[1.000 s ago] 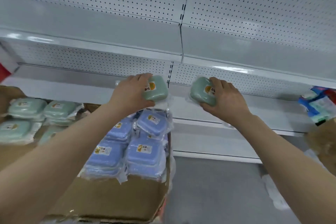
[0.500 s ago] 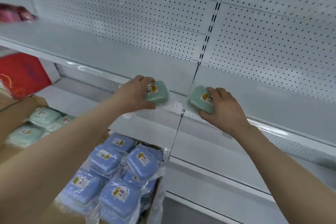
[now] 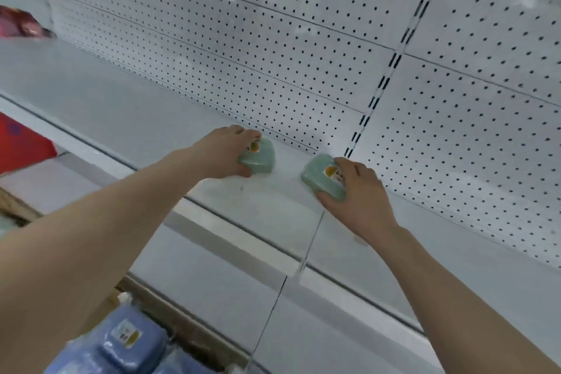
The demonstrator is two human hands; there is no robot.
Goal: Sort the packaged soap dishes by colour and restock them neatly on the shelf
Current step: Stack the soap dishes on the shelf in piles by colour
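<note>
Green dishes now at shelf

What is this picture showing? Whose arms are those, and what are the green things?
There is no machine here. A person wears a camera on their head, so you see their own arms reaching out. The left hand grips the left green dish, and the right hand grips the right green dish. They are wrapped soap dishes, held low over the white shelf, near its dotted back wall. I cannot tell whether they touch it. Bottom left lie blue soap dishes.
</note>
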